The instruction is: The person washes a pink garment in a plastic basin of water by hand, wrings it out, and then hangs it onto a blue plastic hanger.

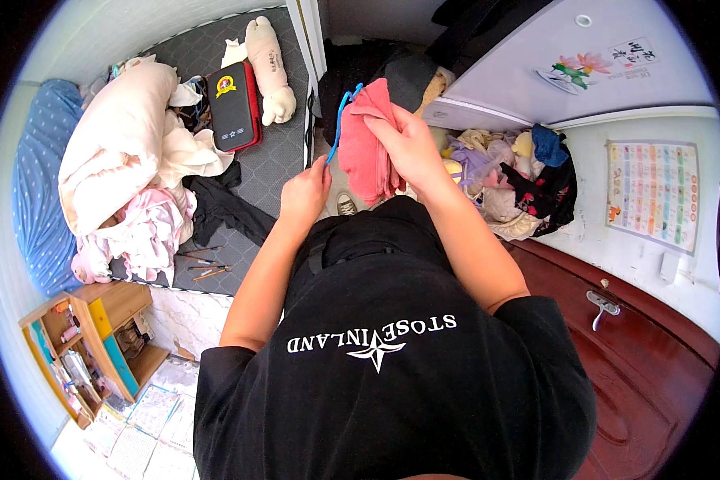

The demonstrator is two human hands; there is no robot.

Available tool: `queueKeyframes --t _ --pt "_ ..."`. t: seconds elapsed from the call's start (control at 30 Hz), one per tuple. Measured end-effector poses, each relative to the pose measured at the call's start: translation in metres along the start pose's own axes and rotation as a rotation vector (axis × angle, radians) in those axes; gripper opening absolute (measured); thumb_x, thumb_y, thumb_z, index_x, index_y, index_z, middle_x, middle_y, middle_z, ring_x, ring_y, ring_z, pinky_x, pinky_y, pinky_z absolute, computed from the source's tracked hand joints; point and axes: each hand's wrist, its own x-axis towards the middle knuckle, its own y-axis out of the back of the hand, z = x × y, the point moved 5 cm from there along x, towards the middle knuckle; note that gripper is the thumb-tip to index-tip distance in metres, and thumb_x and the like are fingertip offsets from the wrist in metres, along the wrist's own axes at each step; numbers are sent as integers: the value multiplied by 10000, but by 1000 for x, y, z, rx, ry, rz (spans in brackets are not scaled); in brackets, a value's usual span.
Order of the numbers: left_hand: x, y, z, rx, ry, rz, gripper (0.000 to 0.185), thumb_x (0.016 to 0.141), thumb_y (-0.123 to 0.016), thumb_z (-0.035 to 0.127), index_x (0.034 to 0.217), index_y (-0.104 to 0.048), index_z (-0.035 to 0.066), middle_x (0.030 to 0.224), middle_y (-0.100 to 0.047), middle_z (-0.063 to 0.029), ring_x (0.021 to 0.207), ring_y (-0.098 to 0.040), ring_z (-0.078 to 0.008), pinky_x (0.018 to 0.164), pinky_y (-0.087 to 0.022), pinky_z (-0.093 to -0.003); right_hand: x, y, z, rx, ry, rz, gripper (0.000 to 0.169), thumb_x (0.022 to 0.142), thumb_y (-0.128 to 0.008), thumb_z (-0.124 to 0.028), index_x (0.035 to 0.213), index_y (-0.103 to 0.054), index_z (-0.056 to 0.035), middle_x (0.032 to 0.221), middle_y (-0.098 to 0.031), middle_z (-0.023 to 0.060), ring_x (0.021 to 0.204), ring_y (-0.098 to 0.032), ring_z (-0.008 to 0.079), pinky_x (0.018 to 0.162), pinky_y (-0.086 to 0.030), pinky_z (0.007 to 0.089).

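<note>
My left hand (306,195) is closed on one end of a blue clothes hanger (338,129), whose hooked end rises beside a coral-red folded cloth (365,153). The cloth hangs from my right hand (405,147), gripped between thumb and fingers, its top edge close against the hanger's hooked end. Whether the cloth is fastened to the hanger I cannot tell. Below the cloth one canvas shoe (346,204) shows on the floor.
To the left, a bed with a grey quilted cover (264,174) bears a cream quilt (120,138), a black zip case (233,108), a plush toy (269,72) and thin brushes (207,264). Piled clothes (492,174) lie at right, near an open wardrobe door (576,66) and a dark red door (612,336).
</note>
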Motion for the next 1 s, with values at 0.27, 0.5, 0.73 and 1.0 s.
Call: queueKeyframes --t 0.27,0.5,0.73,1.0 --pt "-1 -22 -19 134 45 -42 236 1003 -598 259 1136 -657 74 689 -683 -159 600 -694 -355 533 -557 -475 -14 -3 -24 -232 85 39 372 977 -622 -191 1324 -635 -59 1074 -748 102 964 -713 207 867 -542 338" --pt "3 -7 -2 40 -11 6 216 993 -619 253 1094 -673 70 697 -683 -145 613 -694 -346 553 -556 -468 -16 -4 -32 -681 194 180 570 904 -620 -217 1462 -538 -138 1132 -711 232 1040 -687 428 894 -552 467" --pt "10 16 31 -155 15 -15 201 989 -625 239 1096 -689 81 711 -678 -155 647 -695 -355 590 -560 -477 -7 2 -6 -846 123 225 501 927 -629 -222 1423 -588 -164 1069 -718 233 1038 -696 413 884 -550 407" --pt "15 32 52 -336 42 -54 198 991 -638 218 1075 -708 53 699 -649 -212 652 -650 -411 602 -536 -471 -6 23 12 -700 131 54 511 892 -639 -257 1390 -609 -147 1115 -724 210 1029 -707 396 899 -560 435"
